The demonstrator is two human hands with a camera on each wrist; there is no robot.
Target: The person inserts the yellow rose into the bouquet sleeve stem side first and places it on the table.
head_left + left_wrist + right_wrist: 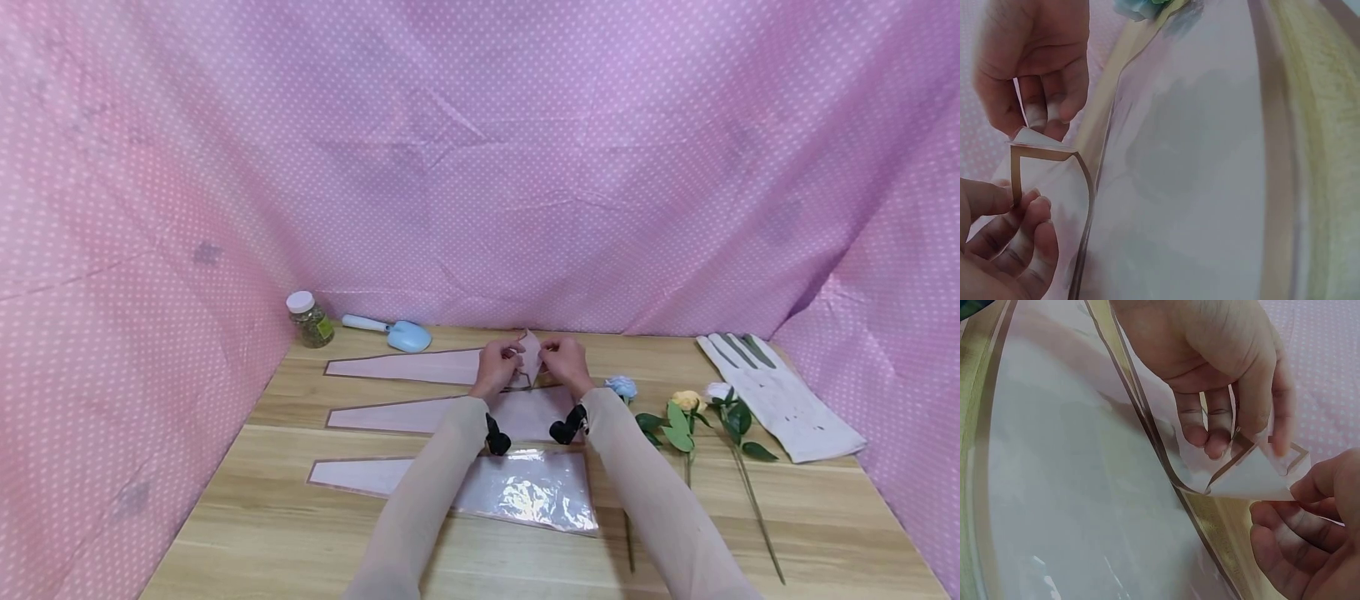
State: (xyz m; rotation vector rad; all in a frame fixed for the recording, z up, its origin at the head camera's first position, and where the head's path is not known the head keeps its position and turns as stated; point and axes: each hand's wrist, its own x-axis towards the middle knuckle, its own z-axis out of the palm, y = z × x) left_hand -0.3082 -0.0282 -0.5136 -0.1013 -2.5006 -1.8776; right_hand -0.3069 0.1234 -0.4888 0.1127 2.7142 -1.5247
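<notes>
Three tapered, pale flower sleeves with brown borders lie in rows on the wooden table. Both hands are at the wide right end of the farthest sleeve [420, 367], whose film stands raised and folded between them. My left hand [498, 367] pinches the bordered edge between thumb and finger, as the left wrist view shows close up. Opposite it, my right hand [1310, 537] pinches the pale corner of the same end. The middle sleeve [390, 417] lies flat, partly beneath the forearms. Nearest the body, the front sleeve [525, 492] shines under the light, crossed by the left forearm.
At the back left stand a white-lidded jar [311, 321] and a light blue trowel [408, 336]. Blue [621, 387], yellow [686, 401] and white [720, 392] roses lie right of the sleeves. Beyond them is a white glove [798, 408]. Pink dotted cloth [480, 208] walls the table.
</notes>
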